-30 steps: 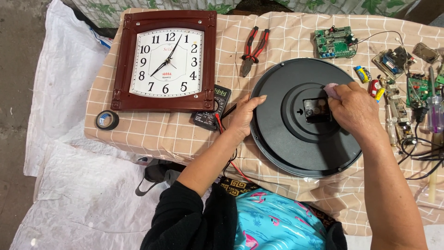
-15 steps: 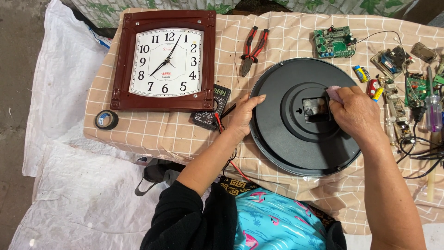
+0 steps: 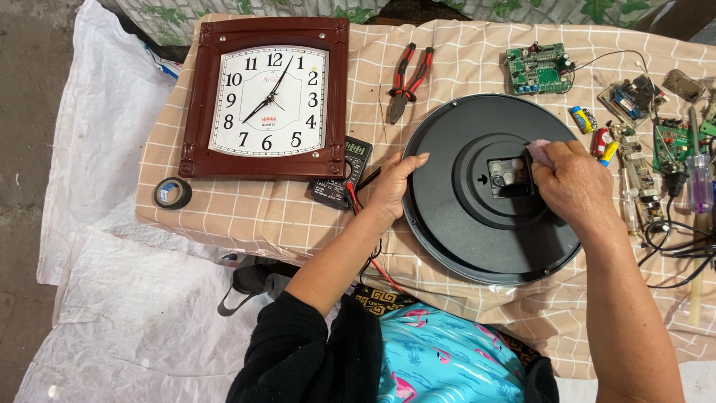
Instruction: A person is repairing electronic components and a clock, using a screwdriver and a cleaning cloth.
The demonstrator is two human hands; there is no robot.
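A round black clock (image 3: 477, 231) lies face down on the checked cloth, its back up, with a small mechanism (image 3: 509, 177) set in the middle recess. My left hand (image 3: 394, 185) rests flat against the clock's left rim, fingers together. My right hand (image 3: 574, 186) is over the right side of the recess, pinching a small pinkish cloth (image 3: 538, 151) beside the mechanism.
A square brown-framed wall clock (image 3: 266, 97) lies at the left, a black multimeter (image 3: 341, 183) with a red lead beside it. Red pliers (image 3: 409, 80), green circuit boards (image 3: 538, 69), small batteries (image 3: 583, 118), a screwdriver (image 3: 699, 175) and cables sit around. A tape roll (image 3: 172, 192) lies near the table's left edge.
My right hand has shifted slightly on the clock's back with the pinkish cloth; the left hand has stayed on the rim.
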